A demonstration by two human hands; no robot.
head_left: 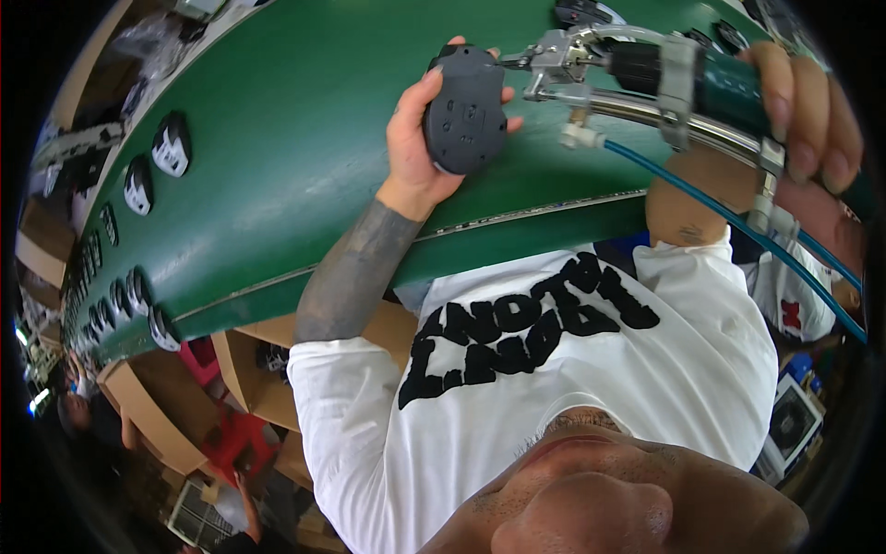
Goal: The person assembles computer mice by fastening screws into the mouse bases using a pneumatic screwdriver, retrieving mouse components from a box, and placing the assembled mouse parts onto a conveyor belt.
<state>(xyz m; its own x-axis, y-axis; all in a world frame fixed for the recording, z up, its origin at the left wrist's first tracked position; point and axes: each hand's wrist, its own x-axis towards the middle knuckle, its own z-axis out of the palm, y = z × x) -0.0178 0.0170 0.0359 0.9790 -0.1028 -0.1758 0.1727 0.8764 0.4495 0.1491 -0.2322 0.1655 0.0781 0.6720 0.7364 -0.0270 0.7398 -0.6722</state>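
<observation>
Your left hand [411, 148] is closed around a dark grey oval housing [468, 111], held up over the green bench [305, 111]; the housing hides most of the fingers, whose ends show past its edges. Just right of it, the narrow metal tip of a hand tool [729, 88] meets the housing's upper edge in view, though you cannot tell whether they touch. A blue hose [674, 185] slants away from the tool toward the right rim. Your right hand [808, 115] has its fingers wrapped over the tool's dark green barrel; its thumb is hidden.

From the left, the bench's far end is crowded with small dark parts [111, 300], too blurred to make out, with two black-and-white shells [172, 144] lying nearer you. Below them stand open cardboard boxes [152, 411] and a red stool [238, 443], beside dim co-workers. More dark parts [591, 13] are cut off by the top edge.
</observation>
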